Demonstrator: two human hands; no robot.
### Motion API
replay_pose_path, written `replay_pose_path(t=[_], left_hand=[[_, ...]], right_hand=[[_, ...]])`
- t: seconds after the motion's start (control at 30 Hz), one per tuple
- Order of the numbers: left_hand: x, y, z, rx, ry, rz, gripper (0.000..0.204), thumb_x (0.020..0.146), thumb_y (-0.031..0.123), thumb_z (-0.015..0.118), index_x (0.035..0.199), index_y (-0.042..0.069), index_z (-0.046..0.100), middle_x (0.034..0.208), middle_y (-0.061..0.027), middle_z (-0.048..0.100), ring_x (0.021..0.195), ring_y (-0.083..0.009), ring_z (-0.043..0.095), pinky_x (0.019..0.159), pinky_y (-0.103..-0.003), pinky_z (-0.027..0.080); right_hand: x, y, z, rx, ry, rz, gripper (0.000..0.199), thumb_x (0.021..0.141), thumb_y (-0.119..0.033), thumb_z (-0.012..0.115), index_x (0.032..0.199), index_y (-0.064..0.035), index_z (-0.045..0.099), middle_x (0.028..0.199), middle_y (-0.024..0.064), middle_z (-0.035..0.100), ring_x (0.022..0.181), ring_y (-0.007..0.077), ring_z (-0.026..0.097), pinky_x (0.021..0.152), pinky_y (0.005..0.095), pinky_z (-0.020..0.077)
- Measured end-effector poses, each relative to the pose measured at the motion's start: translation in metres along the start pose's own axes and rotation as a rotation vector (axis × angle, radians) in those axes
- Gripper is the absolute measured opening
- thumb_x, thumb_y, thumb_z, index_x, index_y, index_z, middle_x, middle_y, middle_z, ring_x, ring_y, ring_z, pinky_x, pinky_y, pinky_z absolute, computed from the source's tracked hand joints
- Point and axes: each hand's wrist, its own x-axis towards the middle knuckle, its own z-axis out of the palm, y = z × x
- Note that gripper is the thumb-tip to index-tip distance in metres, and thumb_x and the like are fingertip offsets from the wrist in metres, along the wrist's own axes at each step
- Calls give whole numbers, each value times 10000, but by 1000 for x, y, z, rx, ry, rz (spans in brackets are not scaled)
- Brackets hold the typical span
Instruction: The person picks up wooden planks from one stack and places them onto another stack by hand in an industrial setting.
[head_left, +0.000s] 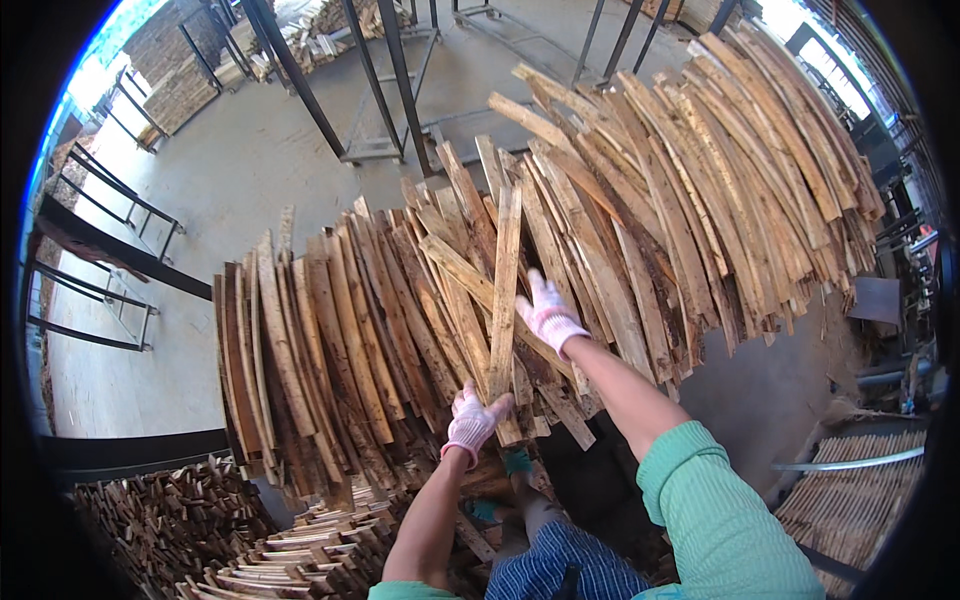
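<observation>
"While minding the left hand point(477, 420), low by the pale plank point(506, 270) atop the slat heap point(700, 210), gripping or not?"
"Impossible to make out; pinch squarely there."
"And the right hand point(549, 314)?"
"Looks splayed, beside the plank's right edge; close firmly before shifting."

Near the centre, a lengthwise board point(506, 280) hides the middle of a slanting board point(453, 265); how firmly the left hand point(473, 420) and right hand point(552, 318) grip is unclear. The lower edge cuts off both green sleeves point(735, 520). At lower right, the dark rim crops thin slats point(850, 495).
</observation>
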Motion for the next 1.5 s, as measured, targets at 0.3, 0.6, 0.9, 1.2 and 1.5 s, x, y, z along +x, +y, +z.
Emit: replay_pose_path(t=[0.3, 0.6, 0.9, 1.2, 1.5], left_hand=[[75, 6, 60, -539, 12, -281, 1265, 779, 705, 718, 1599, -7, 70, 1613, -307, 217, 1486, -393, 286, 1183, -419, 308], [87, -71, 51, -1244, -173, -284, 998, 864, 556, 747, 1606, 152, 216, 1479, -115, 487, 1301, -264, 506, 1055, -418, 450], [55, -42, 16, -1098, -260, -216, 1045, 832, 576, 771, 1581, 75, 243, 1503, -124, 468, 1348, -248, 454, 1097, -375, 402], [-131, 40, -12, -1158, -84, -44, 938, 782, 363, 885, 1358, -26, 255, 1250, -189, 529, 1094, -261, 584, 925, -371, 536], [-236, 106, 12, -1256, 36, 70, 766, 863, 324, 817, 1269, -24, 268, 1180, -183, 583, 1005, -200, 636, 841, -330, 570]], right_hand=[[38, 15, 78, 167, 113, 72, 1011, 926, -663, 549, 1607, -77, 85, 1567, 359, 242, 1420, 510, 325, 1156, 502, 349], [-15, -9, 119, 195, -314, 7, 984, 919, -589, 613, 1625, -334, -23, 1567, 352, 250, 1458, 522, 273, 1191, 532, 282], [-6, 1, 126, 486, -224, -59, 1300, 776, -548, 823, 1612, -49, -38, 1568, 320, 322, 1470, 377, 341, 1188, 379, 312], [-136, 56, 23, 1072, -707, 170, 943, 854, -449, 783, 1542, -30, 292, 1329, 172, 593, 1244, 229, 566, 1082, 347, 462], [-220, 10, -91, 1182, -785, 471, 663, 917, -362, 726, 1436, -41, 465, 1198, 147, 659, 999, 224, 685, 898, 351, 588]])
